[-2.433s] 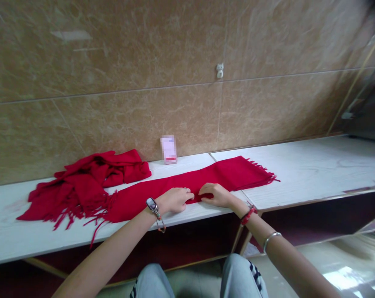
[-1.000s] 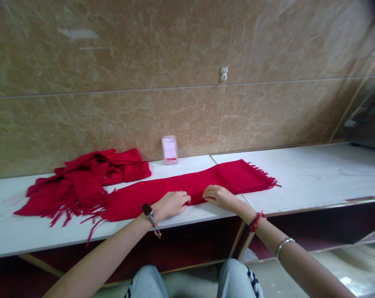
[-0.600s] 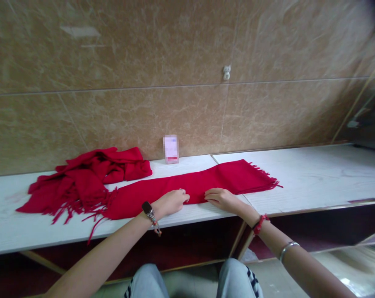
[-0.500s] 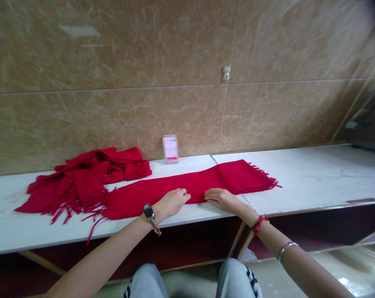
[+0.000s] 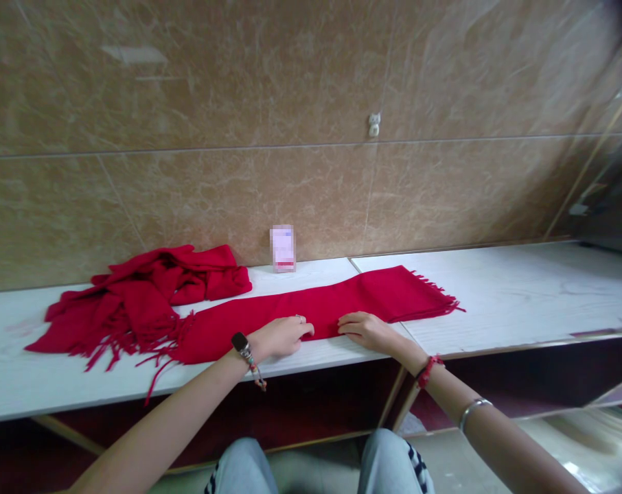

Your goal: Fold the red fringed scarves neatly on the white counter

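Note:
A red scarf lies folded lengthwise into a long strip, with fringe at both ends. My left hand is at its near edge around the middle, fingers curled and closed on the cloth. A short way to the right, my right hand has its fingers bent together over the same edge; the fingertips are partly hidden. Between the hands the edge runs fairly straight. Behind the strip's left end a second red scarf sits in a crumpled heap, its fringe next to that end.
The white countertop has a seam right of the middle and open shelving beneath. A small blurred pinkish box stands against the tiled wall. A small white cat-shaped piece is fixed higher up. My knees are below the counter.
My left hand has shifted slightly left along the near edge of the folded scarf. My right hand has hardly moved, and the scarves lie as before.

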Demonstrator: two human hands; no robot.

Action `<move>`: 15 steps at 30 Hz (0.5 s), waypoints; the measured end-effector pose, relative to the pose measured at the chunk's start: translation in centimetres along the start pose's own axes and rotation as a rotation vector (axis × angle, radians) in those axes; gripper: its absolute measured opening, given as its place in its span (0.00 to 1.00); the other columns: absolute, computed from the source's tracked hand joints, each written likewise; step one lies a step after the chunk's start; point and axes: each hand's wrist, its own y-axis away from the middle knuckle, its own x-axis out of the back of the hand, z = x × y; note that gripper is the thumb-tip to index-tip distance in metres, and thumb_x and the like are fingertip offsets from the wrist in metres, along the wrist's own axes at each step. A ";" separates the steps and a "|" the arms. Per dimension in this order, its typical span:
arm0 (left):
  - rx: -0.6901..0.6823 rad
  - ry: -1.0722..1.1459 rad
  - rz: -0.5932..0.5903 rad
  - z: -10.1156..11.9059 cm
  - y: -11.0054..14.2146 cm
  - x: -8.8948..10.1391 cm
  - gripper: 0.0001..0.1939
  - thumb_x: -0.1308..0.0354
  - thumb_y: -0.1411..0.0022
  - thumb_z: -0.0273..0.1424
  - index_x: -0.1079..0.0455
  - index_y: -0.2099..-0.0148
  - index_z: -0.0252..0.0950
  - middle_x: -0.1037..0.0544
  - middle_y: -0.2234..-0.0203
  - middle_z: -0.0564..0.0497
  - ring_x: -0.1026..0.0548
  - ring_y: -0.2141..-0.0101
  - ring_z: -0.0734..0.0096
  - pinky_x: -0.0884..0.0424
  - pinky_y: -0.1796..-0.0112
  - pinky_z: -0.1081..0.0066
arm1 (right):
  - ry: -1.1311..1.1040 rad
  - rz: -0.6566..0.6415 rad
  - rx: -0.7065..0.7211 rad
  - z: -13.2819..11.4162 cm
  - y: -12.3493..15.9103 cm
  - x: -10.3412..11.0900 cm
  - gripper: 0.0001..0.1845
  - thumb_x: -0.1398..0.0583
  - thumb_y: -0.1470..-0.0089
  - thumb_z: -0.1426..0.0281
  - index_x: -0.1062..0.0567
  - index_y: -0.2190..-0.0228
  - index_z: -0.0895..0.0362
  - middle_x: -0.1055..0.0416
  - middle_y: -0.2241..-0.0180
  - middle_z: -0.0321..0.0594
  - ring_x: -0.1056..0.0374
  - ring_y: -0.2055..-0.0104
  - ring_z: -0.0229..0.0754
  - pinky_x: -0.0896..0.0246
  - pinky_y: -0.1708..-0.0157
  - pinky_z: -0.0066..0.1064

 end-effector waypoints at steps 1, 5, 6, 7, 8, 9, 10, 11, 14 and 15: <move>-0.007 0.039 -0.016 -0.3 0.1 0.1 0.12 0.51 0.42 0.24 0.35 0.55 0.37 0.29 0.63 0.49 0.30 0.62 0.68 0.35 0.61 0.72 | -0.006 0.001 -0.004 0.1 0.1 -0.1 0.14 0.48 0.45 0.75 0.24 0.64 0.56 0.27 0.60 0.44 0.32 0.58 0.40 0.37 0.57 0.32; 0.015 0.100 0.000 -1.0 -0.2 0.4 0.12 0.56 0.36 0.31 0.32 0.57 0.36 0.28 0.63 0.48 0.31 0.61 0.69 0.36 0.58 0.71 | -0.041 0.005 -0.015 0.3 0.2 -0.3 0.13 0.48 0.46 0.75 0.24 0.63 0.55 0.27 0.60 0.43 0.32 0.58 0.40 0.37 0.56 0.32; 0.030 0.097 0.041 -1.0 -0.5 0.2 0.14 0.58 0.35 0.32 0.33 0.56 0.36 0.29 0.60 0.48 0.31 0.58 0.69 0.37 0.56 0.70 | -0.048 0.004 -0.018 0.4 0.2 -0.4 0.14 0.48 0.46 0.75 0.24 0.63 0.55 0.27 0.60 0.43 0.32 0.58 0.40 0.37 0.56 0.32; 0.044 0.092 0.087 -1.0 -0.9 -0.1 0.15 0.59 0.34 0.32 0.33 0.54 0.37 0.31 0.56 0.47 0.33 0.55 0.68 0.38 0.53 0.68 | -0.054 0.003 -0.020 0.4 0.2 -0.4 0.14 0.48 0.45 0.75 0.24 0.64 0.55 0.27 0.60 0.43 0.32 0.57 0.40 0.37 0.56 0.32; 0.056 0.087 0.126 -1.1 -1.4 -0.5 0.16 0.60 0.34 0.33 0.35 0.50 0.38 0.34 0.51 0.46 0.36 0.50 0.67 0.41 0.51 0.66 | -0.059 0.000 -0.021 0.4 0.2 -0.4 0.14 0.48 0.45 0.75 0.24 0.64 0.55 0.27 0.60 0.43 0.32 0.58 0.40 0.37 0.56 0.32; 0.073 0.084 0.145 -1.1 -1.9 -1.0 0.17 0.59 0.34 0.35 0.38 0.47 0.40 0.39 0.46 0.46 0.41 0.46 0.64 0.44 0.48 0.62 | -0.065 -0.005 -0.022 0.4 0.2 -0.4 0.14 0.48 0.45 0.75 0.24 0.64 0.55 0.27 0.60 0.43 0.32 0.57 0.40 0.37 0.56 0.32; 0.100 0.086 0.135 -1.2 -2.3 -1.6 0.18 0.59 0.34 0.37 0.41 0.44 0.42 0.44 0.42 0.47 0.47 0.43 0.61 0.47 0.47 0.57 | -0.074 -0.010 -0.023 0.4 0.2 -0.4 0.14 0.49 0.45 0.75 0.24 0.64 0.56 0.27 0.60 0.43 0.32 0.57 0.40 0.38 0.55 0.33; 0.135 0.092 0.103 -1.3 -2.6 -2.1 0.20 0.59 0.35 0.40 0.44 0.42 0.44 0.48 0.40 0.48 0.52 0.41 0.57 0.50 0.47 0.51 | -0.087 -0.016 -0.025 0.4 0.2 -0.4 0.14 0.49 0.45 0.75 0.24 0.64 0.56 0.27 0.60 0.44 0.33 0.57 0.40 0.38 0.55 0.33; 0.226 0.118 0.010 -1.6 -3.0 -3.4 0.24 0.62 0.35 0.45 0.52 0.38 0.49 0.54 0.38 0.50 0.58 0.40 0.47 0.55 0.49 0.40 | -0.161 -0.014 -0.052 0.4 0.3 -0.4 0.14 0.49 0.45 0.75 0.24 0.64 0.56 0.27 0.60 0.44 0.33 0.55 0.41 0.39 0.54 0.34; 0.236 0.119 0.005 -1.7 -3.0 -3.6 0.25 0.63 0.35 0.45 0.54 0.38 0.50 0.54 0.38 0.50 0.58 0.40 0.47 0.56 0.49 0.40 | -0.199 -0.005 -0.070 0.4 0.4 -0.4 0.14 0.49 0.46 0.75 0.24 0.65 0.56 0.27 0.60 0.44 0.33 0.55 0.41 0.38 0.54 0.34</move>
